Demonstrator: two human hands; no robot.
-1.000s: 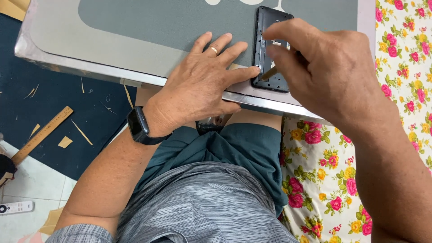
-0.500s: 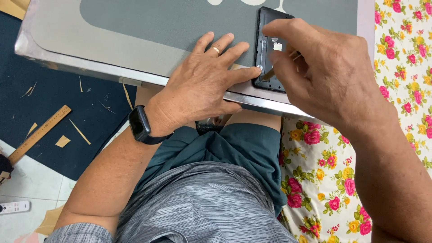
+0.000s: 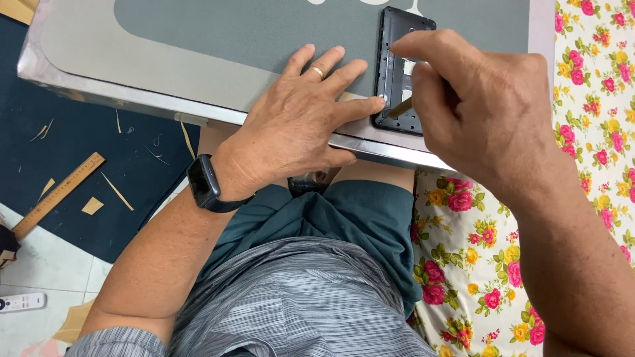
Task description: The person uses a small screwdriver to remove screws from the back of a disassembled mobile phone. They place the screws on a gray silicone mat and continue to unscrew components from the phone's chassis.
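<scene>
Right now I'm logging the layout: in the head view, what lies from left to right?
Wooden ruler → black wristwatch → left hand → opened black phone → right hand → floral cloth.

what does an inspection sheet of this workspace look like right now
surface: grey table with metal edge
job's things: opened black phone lying flat near the table edge
clutter: wooden ruler, wood scraps, white remote on floor
grippers: left hand flat on table, fingertip on phone; right hand pinches a thin tool at the phone
cables: nothing seen
surroundings: dark mat, floral cloth
</scene>
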